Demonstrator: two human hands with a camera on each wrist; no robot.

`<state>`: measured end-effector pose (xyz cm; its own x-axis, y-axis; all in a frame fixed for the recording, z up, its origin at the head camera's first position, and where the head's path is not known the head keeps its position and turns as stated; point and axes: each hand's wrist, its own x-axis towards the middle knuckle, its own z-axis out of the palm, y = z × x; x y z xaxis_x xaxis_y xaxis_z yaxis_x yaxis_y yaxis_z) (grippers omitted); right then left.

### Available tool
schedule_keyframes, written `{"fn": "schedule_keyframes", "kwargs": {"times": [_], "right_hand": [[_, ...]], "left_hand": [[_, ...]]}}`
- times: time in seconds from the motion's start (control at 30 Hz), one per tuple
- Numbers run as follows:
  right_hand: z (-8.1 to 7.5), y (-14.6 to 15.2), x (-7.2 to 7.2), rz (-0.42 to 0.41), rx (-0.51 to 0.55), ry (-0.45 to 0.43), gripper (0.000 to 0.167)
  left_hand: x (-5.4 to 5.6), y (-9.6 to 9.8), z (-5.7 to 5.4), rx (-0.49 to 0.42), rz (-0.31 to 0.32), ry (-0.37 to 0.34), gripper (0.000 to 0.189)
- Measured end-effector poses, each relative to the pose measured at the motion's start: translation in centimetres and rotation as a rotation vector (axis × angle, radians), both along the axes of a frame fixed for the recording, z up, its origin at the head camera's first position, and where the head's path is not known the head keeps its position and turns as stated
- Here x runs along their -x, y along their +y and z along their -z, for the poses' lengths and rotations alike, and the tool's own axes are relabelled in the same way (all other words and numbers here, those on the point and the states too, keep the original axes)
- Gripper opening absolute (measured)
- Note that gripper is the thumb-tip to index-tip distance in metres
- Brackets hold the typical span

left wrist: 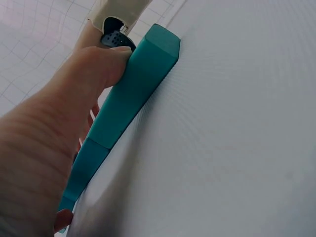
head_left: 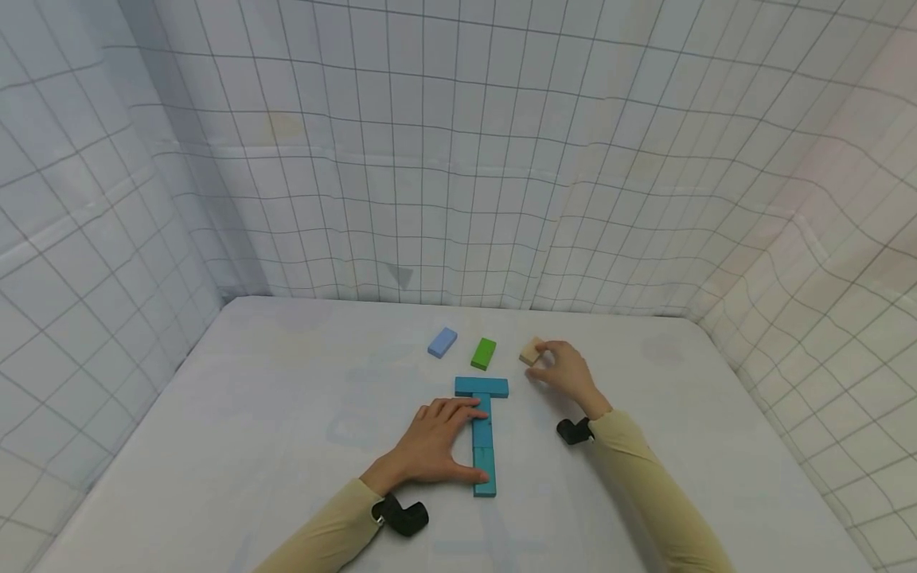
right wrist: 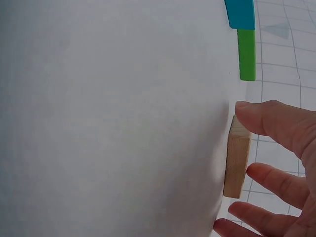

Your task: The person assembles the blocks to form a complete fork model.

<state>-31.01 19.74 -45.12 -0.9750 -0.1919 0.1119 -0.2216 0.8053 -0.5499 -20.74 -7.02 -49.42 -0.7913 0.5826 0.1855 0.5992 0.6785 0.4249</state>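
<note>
Several teal blocks lie flat in a T, with a crosspiece (head_left: 481, 387) at the far end and a stem (head_left: 483, 460) of blocks set end to end. My left hand (head_left: 433, 446) rests along the stem's left side, fingers spread, thumb touching the near block (left wrist: 133, 84). My right hand (head_left: 569, 374) is at a pale wooden block (head_left: 531, 351), right of the T. In the right wrist view, the thumb is by one end of the wooden block (right wrist: 237, 163) and a fingertip is close to its side; the other fingers are spread apart.
A green block (head_left: 483, 354) and a light blue block (head_left: 442, 342) lie beyond the crosspiece. Everything sits on a white table (head_left: 286, 414). White grid-patterned curtains (head_left: 430, 159) enclose the back and sides. A black wrist device (head_left: 403, 516) hangs below each sleeve.
</note>
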Motion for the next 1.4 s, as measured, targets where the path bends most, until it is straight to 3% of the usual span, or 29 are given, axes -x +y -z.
{"fn": "schedule_keyframes", "kwargs": {"times": [0.2,0.53,0.87,1.1,1.4], "right_hand": [[0.1,-0.1,0.2,0.010,-0.058,-0.001,0.051],[0.4,-0.1,1.2,0.047,-0.065,0.008,0.044],[0.2,0.1,1.2,0.041,-0.080,0.027,0.041],[0.3,0.2,1.1,0.021,0.013,-0.009,0.041],[0.4,0.0,0.9,-0.087,0.089,0.041,0.039]], "left_hand": [[-0.1,0.0,-0.1,-0.003,0.000,0.000,0.088],[0.0,0.0,-0.1,0.001,0.001,-0.007,0.087],[0.0,0.0,-0.2,-0.005,0.002,-0.006,0.086],[-0.1,-0.1,-0.2,0.004,-0.002,-0.009,0.087],[0.0,0.0,-0.1,0.009,-0.002,-0.009,0.087]]}}
